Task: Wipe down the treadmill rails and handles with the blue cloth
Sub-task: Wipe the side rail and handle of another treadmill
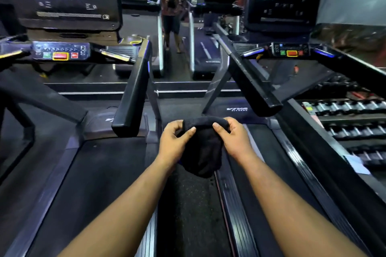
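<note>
the person is standing in the gap between two treadmills, holding the cloth [201, 148] out in front at about waist level, over the strip of floor between the two decks. the left hand [174, 142] is pinching its top edge on one side and the right hand [231, 137] is gripping the other, fingers curled round the fabric, so the rest is hanging down in a loose fold. it is looking almost black in this dim light, not clearly blue. holding it by two corners like this is probably a way of folding or bunching it into a pad before wiping.

the left treadmill's rail [133, 89] and the right treadmill's rail [250, 81] are reaching toward the person on either side, both near the hands and neither touched by the cloth, so the wiping is not yet begun.

white lettering on the right treadmill's motor cover [237, 109] is reading "viva" with "fitness" beneath. the console screens are showing digits too blurred to read.
</note>
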`<move>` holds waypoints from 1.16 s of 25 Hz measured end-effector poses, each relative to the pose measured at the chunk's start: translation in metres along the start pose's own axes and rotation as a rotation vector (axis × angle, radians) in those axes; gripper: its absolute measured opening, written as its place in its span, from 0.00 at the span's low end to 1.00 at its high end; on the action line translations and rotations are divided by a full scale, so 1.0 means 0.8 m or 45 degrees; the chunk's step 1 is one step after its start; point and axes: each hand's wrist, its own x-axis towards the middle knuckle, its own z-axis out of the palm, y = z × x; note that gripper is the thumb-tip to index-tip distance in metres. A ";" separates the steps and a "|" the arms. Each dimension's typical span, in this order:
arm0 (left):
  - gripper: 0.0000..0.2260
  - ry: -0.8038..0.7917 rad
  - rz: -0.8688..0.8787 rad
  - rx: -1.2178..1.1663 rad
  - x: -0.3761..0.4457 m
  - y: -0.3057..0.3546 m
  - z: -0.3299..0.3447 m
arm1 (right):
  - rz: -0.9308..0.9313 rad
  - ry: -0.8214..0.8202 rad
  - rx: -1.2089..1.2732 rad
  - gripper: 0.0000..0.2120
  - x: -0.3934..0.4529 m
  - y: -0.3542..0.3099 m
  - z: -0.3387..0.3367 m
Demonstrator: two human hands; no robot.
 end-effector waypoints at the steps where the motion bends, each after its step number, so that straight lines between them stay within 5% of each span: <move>1: 0.11 -0.044 -0.017 -0.078 0.003 0.005 0.008 | 0.046 0.072 0.003 0.10 -0.005 0.004 -0.005; 7: 0.15 -0.218 -0.017 -0.109 0.035 0.020 0.096 | 0.251 0.371 0.396 0.09 0.005 0.033 -0.039; 9: 0.17 -0.295 0.026 -0.014 0.056 0.019 0.129 | 0.259 0.483 0.296 0.13 0.023 0.046 -0.065; 13: 0.03 -0.397 0.117 0.378 0.105 0.025 0.188 | 0.288 0.526 -0.089 0.11 0.062 0.069 -0.116; 21: 0.09 -0.417 0.126 -0.020 0.207 0.057 0.324 | -0.022 0.846 -0.651 0.20 0.189 0.048 -0.223; 23: 0.11 -0.470 0.130 0.206 0.248 0.037 0.349 | -0.041 0.745 -1.042 0.26 0.206 0.068 -0.206; 26: 0.22 -0.762 0.370 0.636 0.302 -0.011 0.350 | 0.083 0.317 -1.475 0.36 0.189 0.117 -0.162; 29: 0.32 -0.944 0.630 0.808 0.365 -0.025 0.345 | 0.131 0.286 -1.640 0.38 0.216 0.128 -0.155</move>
